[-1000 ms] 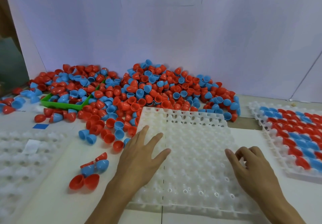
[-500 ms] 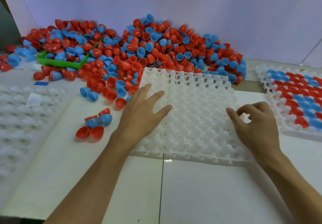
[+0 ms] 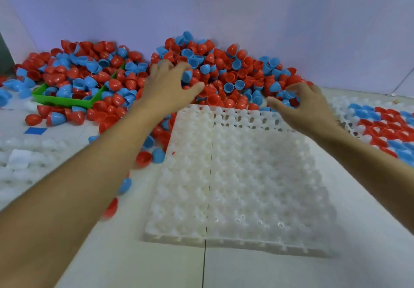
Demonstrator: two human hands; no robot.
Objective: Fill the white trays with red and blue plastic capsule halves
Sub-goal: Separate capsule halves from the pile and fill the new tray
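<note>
The empty white tray (image 3: 242, 182) lies flat on the table (image 3: 257, 272), in the middle of the view. At 12 o'clock from it, touching its far edge, a big pile of red and blue capsule halves (image 3: 224, 68) lies against the white wall (image 3: 246, 7).

The left hand (image 3: 168, 86) is over the pile at 11 o'clock from the tray, fingers (image 3: 192, 87) spread and bent down into the halves; blur hides whether they grip any. The right hand (image 3: 300, 106) is at 1 o'clock, at the tray's far right corner, fingers loosely curled over the pile's edge; I cannot tell if they hold something.

At 10 o'clock a green bin (image 3: 67, 99) is half buried under halves. A few loose halves (image 3: 150, 156) lie at 9 o'clock beside the tray, partly hidden by the left forearm. At 3 o'clock a second tray (image 3: 385, 131) holds red and blue halves. At 8 o'clock more white trays (image 3: 24, 160) lie at the table's left edge.
</note>
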